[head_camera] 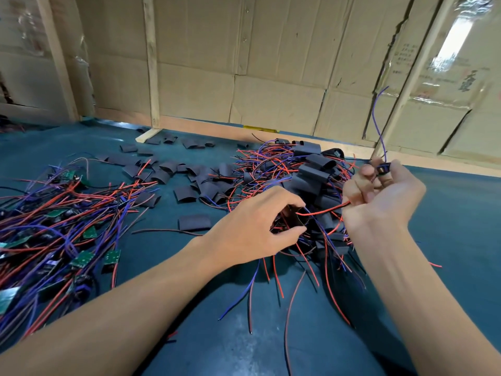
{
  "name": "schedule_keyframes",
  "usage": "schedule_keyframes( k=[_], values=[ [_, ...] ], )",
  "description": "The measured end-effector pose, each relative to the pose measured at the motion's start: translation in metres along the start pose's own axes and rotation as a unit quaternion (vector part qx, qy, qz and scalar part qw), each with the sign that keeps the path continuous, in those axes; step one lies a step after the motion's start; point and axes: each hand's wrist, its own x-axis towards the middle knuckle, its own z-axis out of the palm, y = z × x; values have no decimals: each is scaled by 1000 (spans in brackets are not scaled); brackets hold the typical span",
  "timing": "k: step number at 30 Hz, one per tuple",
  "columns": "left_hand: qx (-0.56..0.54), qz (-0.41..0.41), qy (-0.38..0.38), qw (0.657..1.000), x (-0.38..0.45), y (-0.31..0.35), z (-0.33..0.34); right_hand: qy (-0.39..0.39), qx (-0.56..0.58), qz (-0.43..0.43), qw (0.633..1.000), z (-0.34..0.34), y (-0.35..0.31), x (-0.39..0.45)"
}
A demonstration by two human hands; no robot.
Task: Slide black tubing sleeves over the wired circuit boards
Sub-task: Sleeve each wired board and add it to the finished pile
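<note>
A: The sleeved pile (311, 169) sits at 1 o'clock. The left hand (254, 226) pinches an open black sleeve (294, 219) at center.

B: And the right hand (385, 196) grips the wired board (382, 168) at 2 o'clock, red wire (322, 212) feeding in. Probably best to keep the mouth open and thread all leads first.

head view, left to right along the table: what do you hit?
Pile of bare circuit boards with wires → loose black sleeves → left hand holding a sleeve → right hand gripping a red wire.
</note>
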Motion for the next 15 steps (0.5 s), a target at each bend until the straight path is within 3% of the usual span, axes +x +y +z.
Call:
schedule_keyframes(
  k=[5,11,15],
  values=[
    [5,21,16,1000,0,6,-5,-20,-14,-22,999,1,6,-4],
    [94,29,69,993,4,12,-5,-170,-52,-26,984,6,32,-19],
    [104,20,72,992,4,8,-11,-211,-51,-37,975,9,33,-23]
  ],
)
